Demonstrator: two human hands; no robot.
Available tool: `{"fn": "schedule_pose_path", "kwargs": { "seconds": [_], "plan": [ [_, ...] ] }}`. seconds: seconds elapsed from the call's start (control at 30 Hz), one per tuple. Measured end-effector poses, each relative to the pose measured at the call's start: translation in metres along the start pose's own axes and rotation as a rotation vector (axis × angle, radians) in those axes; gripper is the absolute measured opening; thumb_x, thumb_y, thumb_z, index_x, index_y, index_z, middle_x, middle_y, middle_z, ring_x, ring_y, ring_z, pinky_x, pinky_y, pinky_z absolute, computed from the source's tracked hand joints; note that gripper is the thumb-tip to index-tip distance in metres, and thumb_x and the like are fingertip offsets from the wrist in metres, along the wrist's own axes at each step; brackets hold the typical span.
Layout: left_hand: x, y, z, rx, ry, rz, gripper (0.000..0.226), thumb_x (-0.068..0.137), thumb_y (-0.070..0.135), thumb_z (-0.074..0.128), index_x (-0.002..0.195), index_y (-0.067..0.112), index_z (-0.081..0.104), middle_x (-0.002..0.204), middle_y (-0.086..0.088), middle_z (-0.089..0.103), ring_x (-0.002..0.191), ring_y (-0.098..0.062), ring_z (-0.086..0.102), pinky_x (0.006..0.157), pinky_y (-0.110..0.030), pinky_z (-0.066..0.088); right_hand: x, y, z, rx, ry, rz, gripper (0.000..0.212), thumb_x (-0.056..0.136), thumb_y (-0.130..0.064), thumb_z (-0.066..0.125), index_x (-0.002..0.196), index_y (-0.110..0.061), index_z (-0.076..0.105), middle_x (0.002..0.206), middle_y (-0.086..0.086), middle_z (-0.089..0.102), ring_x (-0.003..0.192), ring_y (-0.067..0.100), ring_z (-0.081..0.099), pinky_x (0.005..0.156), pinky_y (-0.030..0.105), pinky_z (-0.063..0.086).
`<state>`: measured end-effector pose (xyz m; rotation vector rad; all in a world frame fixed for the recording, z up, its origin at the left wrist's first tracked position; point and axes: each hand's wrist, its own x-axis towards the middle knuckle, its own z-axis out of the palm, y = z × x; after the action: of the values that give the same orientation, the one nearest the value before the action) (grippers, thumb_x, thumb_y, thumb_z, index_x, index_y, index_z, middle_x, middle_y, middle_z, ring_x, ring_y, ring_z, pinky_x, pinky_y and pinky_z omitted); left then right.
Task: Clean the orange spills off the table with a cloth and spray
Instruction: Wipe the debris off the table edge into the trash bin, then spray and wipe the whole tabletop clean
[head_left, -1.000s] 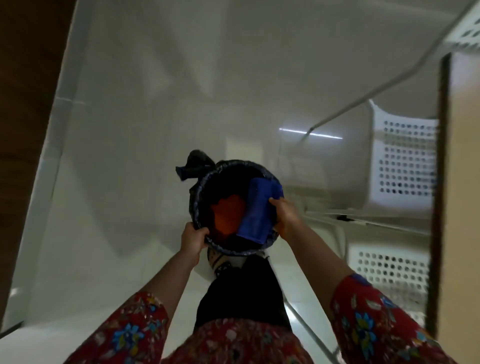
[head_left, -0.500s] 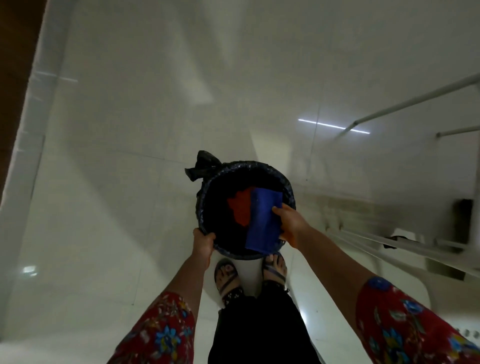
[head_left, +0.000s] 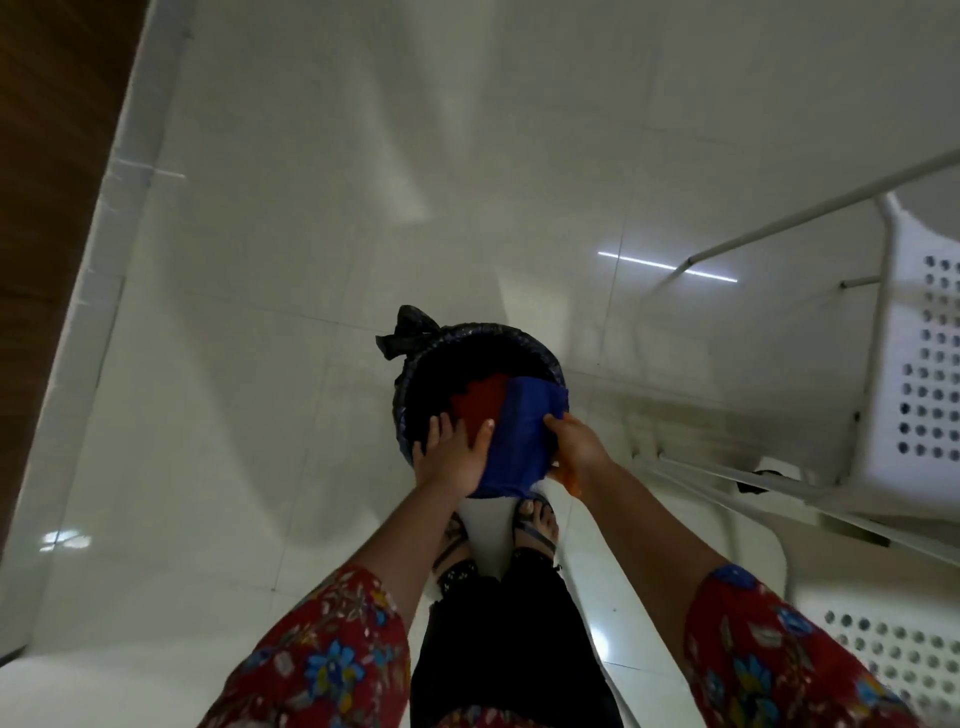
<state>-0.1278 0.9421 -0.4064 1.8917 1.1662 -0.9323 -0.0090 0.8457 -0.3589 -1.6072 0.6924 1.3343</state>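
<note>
Blue cloth (head_left: 519, 436) hangs over the near rim of the black-lined bin (head_left: 470, 330), between both hands. The left hand (head_left: 452, 457) lies flat on its left edge with fingers spread. The right hand (head_left: 576, 444) curls its fingers round the right edge. Just beyond the left fingertips, an orange mass (head_left: 480, 400) sits inside the bin.

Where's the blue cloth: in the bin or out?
Half in: blue cloth drapes over the bin rim, right hand gripping it, left hand resting on it.
</note>
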Motion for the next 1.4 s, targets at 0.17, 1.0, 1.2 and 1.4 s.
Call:
{"fn": "schedule_pose_path", "kwargs": {
  "seconds": [0.17,1.0,1.2,1.4],
  "plan": [
    [-0.082,0.029,-0.026,-0.568,0.154,0.176,0.046,0.103,0.042,0.032,0.140,0.019,0.048,0.145,-0.005,0.047,0.132,-0.023,0.044,0.107,-0.034,0.035,-0.065,-0.002,-0.006,-0.056,-0.017,-0.077,0.034,0.103,-0.015,0.041,0.135,-0.010,0.046,0.137,0.016,0.051,0.121,0.036,0.051,0.103,0.053,0.043],
    [-0.626,0.075,0.009,-1.160,-0.228,0.502,0.029,0.096,0.027,0.054,0.114,0.007,0.065,0.098,-0.006,0.075,0.086,-0.019,0.072,0.070,-0.029,0.057,-0.544,0.190,-0.267,0.369,0.098,-0.754,0.030,0.093,-0.006,0.042,0.115,-0.017,0.060,0.083,0.000,0.065,0.067,0.015,0.059,0.060,0.028,0.047],
    [-0.685,0.150,0.067,-1.005,-0.221,0.594,0.037,0.094,0.029,0.058,0.124,0.007,0.061,0.113,-0.009,0.071,0.102,-0.024,0.067,0.089,-0.037,0.053,-0.578,0.231,-0.338,0.232,0.292,-1.032,0.026,0.095,-0.032,0.056,0.121,-0.030,0.055,0.126,-0.008,0.058,0.109,0.010,0.057,0.084,0.026,0.049],
    [-0.742,0.248,0.166,-0.886,-0.300,0.683,0.036,0.095,0.039,0.053,0.118,0.012,0.062,0.099,-0.007,0.073,0.079,-0.022,0.069,0.071,-0.033,0.052,-0.622,0.266,-0.450,-0.373,0.547,-1.540,0.032,0.076,-0.048,0.068,0.107,-0.037,0.068,0.128,-0.022,0.054,0.121,-0.002,0.047,0.095,0.014,0.040]
  ]
}}
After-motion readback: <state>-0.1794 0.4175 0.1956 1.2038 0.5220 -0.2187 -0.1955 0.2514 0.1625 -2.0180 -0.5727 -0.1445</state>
